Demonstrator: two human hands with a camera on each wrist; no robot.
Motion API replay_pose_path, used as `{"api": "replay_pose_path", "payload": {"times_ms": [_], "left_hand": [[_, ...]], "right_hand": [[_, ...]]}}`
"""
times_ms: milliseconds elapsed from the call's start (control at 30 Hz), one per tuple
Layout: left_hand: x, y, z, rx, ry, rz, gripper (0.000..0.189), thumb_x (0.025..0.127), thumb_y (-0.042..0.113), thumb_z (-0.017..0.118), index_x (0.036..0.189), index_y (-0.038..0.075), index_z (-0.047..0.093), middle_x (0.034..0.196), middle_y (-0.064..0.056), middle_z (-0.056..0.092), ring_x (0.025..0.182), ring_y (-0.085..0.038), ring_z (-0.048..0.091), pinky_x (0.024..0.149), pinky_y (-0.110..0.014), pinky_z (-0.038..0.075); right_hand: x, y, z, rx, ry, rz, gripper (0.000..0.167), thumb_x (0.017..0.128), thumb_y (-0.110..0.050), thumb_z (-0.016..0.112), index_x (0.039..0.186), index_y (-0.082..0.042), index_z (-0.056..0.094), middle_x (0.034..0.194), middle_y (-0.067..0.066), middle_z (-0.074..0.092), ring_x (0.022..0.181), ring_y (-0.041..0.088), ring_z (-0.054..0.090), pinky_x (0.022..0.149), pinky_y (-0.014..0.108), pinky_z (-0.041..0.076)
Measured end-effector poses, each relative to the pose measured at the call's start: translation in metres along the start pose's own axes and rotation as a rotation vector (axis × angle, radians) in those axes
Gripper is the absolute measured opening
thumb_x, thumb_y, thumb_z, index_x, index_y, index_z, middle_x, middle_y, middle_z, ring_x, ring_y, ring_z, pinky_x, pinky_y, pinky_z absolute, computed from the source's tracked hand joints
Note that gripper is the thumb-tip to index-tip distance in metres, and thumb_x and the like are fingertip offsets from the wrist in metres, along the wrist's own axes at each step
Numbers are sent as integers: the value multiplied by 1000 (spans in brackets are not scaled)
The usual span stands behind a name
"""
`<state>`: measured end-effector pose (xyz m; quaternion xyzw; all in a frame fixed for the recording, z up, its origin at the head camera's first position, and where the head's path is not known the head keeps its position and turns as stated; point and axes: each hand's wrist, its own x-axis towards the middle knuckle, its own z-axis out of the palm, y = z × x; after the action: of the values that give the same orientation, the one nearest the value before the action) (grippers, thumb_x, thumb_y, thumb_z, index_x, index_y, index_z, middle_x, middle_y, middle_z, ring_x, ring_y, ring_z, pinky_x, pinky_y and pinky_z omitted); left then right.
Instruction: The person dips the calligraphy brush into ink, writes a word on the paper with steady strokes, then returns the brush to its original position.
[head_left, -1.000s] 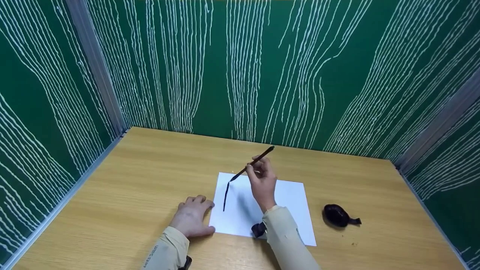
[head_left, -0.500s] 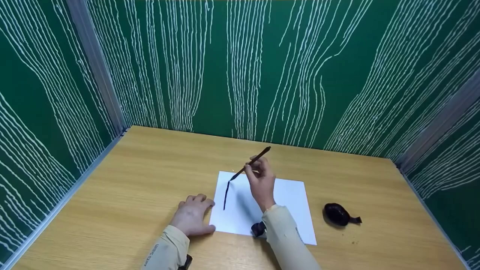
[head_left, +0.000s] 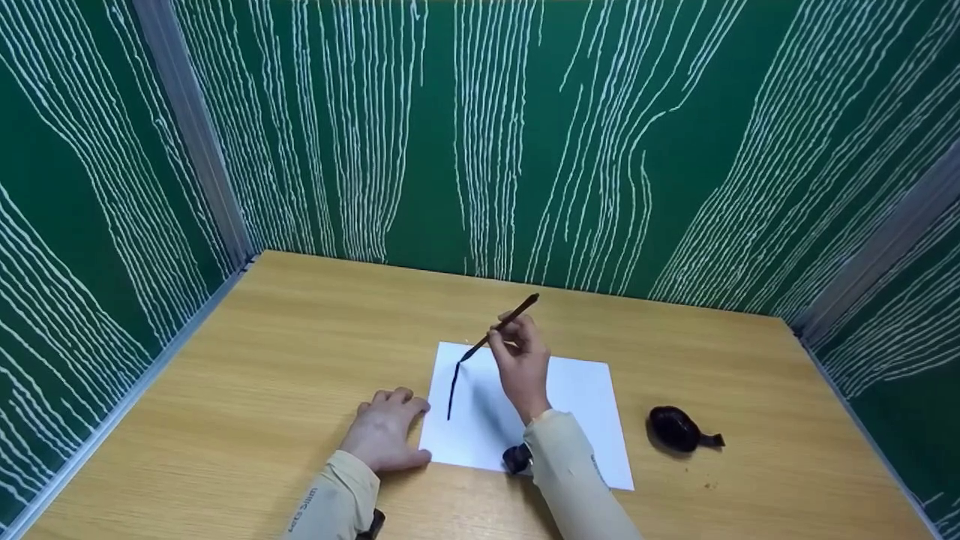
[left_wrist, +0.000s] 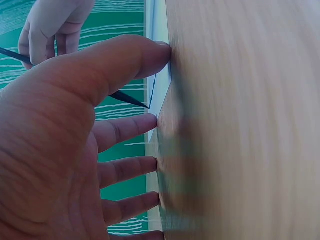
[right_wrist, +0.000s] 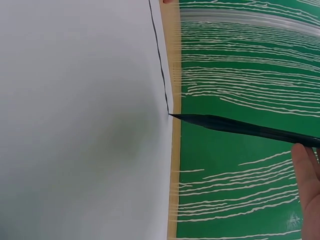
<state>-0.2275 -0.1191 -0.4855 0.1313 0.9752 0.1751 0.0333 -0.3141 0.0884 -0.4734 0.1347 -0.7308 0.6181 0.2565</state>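
On the table [head_left: 225, 412] lies white paper [head_left: 589, 397]. The left hand [head_left: 382, 433] rests with fingers spread, thumb at the paper's edge; the right hand [head_left: 523, 360] pinches a brush [right_wrist: 240, 127], its tip at a black line's [head_left: 452, 391] far end.

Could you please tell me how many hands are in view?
2: the left hand rests at the left edge of the paper, and the right hand holds the brush over it. No others show.
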Motion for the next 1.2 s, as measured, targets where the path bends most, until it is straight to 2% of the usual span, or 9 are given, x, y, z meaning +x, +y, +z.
{"api": "replay_pose_path", "payload": {"times_ms": [233, 500, 667, 767, 900, 1100, 1200], "left_hand": [[-1, 1, 0, -5, -6, -15, 69, 66, 43, 76, 128, 17, 59, 136, -13, 51, 127, -38, 44, 101, -59, 37], [0, 2, -1, -9, -10, -15, 69, 66, 44, 76, 128, 17, 59, 136, -13, 51, 127, -39, 44, 101, -60, 37], [0, 0, 0, -1, 3, 4, 68, 66, 42, 75, 127, 17, 59, 135, -13, 53, 125, -39, 45, 99, -60, 38], [0, 0, 0, -3, -4, 0, 68, 66, 43, 75, 127, 17, 59, 135, -13, 52, 125, -39, 45, 100, -60, 38], [0, 1, -1, -2, -14, -6, 68, 66, 43, 75, 128, 17, 58, 136, -13, 52, 126, -39, 45, 101, -59, 37], [0, 1, -1, 2, -25, -13, 69, 67, 44, 75, 128, 18, 58, 136, -13, 51, 126, -38, 45, 101, -60, 37], [0, 1, -1, 2, -30, -18, 70, 67, 45, 75, 129, 18, 58, 138, -14, 51, 127, -39, 44, 101, -61, 37]], "right_hand": [[0, -2, 2, -30, -9, 51, 19, 90, 1, 60, 107, -6, 59, 94, 19, 67, 90, 28, 69, 79, 33, 58], [0, -2, 0, -7, -15, 18, 19, 90, -3, 62, 105, -14, 60, 90, 11, 68, 87, 20, 69, 77, 28, 58], [0, -1, -1, 11, -21, -9, 18, 90, -5, 62, 105, -15, 60, 88, 11, 68, 86, 28, 70, 74, 28, 58], [0, -1, -1, -1, -29, -1, 18, 90, -5, 62, 105, -16, 61, 88, 10, 69, 86, 28, 70, 73, 28, 58], [1, -2, -1, -15, -33, 27, 18, 90, -6, 62, 104, -17, 61, 88, 6, 69, 85, 21, 70, 74, 29, 58], [0, -3, 0, -22, -25, 58, 19, 89, -3, 62, 106, -13, 60, 91, 12, 69, 86, 23, 69, 76, 32, 58], [-2, -16, 0, -44, -26, 50, 19, 89, -1, 60, 106, -9, 59, 91, 13, 68, 85, 25, 68, 76, 30, 58]]}}
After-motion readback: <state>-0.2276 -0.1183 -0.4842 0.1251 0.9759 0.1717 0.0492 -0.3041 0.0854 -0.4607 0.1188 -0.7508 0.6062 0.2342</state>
